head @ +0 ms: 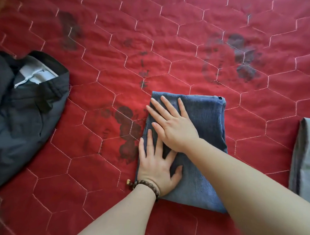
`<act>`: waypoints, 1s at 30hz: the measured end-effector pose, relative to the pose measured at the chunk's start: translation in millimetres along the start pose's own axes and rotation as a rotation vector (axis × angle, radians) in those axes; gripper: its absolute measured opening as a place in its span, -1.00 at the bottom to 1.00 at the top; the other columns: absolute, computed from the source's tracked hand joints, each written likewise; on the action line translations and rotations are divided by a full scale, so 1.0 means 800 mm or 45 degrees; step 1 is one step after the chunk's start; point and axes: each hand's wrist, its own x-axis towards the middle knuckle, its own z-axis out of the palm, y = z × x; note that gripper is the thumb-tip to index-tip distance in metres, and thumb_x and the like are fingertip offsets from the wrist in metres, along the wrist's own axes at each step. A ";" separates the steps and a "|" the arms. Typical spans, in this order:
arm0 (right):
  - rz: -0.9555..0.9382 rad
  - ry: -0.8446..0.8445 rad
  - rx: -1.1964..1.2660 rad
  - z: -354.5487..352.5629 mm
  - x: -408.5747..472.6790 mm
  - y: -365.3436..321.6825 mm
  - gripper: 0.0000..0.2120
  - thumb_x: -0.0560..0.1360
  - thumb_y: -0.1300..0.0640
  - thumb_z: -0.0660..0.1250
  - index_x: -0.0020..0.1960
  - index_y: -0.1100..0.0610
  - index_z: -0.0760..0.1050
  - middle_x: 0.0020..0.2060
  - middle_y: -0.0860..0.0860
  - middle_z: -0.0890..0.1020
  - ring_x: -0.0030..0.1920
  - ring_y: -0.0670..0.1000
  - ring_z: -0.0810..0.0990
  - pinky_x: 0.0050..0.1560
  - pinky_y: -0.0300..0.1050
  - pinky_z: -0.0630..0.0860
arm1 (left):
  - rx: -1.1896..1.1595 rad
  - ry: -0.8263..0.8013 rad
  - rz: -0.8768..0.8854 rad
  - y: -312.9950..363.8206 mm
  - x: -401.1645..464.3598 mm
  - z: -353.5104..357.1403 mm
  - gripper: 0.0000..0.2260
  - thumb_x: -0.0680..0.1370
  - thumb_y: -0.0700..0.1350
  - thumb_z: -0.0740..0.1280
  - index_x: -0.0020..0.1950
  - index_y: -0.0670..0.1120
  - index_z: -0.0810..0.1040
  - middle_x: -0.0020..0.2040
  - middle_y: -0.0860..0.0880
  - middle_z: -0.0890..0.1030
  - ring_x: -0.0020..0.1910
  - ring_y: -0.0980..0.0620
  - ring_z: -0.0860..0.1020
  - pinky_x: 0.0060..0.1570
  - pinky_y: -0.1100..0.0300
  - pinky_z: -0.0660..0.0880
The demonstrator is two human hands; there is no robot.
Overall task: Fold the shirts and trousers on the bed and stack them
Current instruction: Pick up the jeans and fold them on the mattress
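Observation:
A folded blue garment point(206, 122) lies in a neat rectangle on the red quilted bedspread point(118, 45), near the middle. My left hand point(156, 163), with a bead bracelet at the wrist, presses flat on its lower left part, fingers straight. My right hand point(171, 123) lies flat just above it on the same garment, fingers spread toward the left edge. A dark grey pair of trousers point(24, 116), unfolded and rumpled with a white inner waistband showing, lies at the left.
A folded light grey garment point(305, 157) lies at the right edge, partly out of frame. Dark floral prints mark the bedspread. Bare quilt stretches across the top and between the garments.

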 end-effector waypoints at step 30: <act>0.513 0.256 0.049 0.047 -0.161 -0.012 -0.47 0.59 -0.10 0.07 0.53 0.01 0.21 0.54 0.05 0.17 0.54 0.07 0.09 0.47 0.32 0.01 | 0.089 0.108 0.071 -0.005 -0.003 0.015 -0.35 0.46 0.24 0.16 0.55 0.16 0.14 0.56 -0.25 0.02 0.52 -0.34 -0.02 0.40 -0.34 0.04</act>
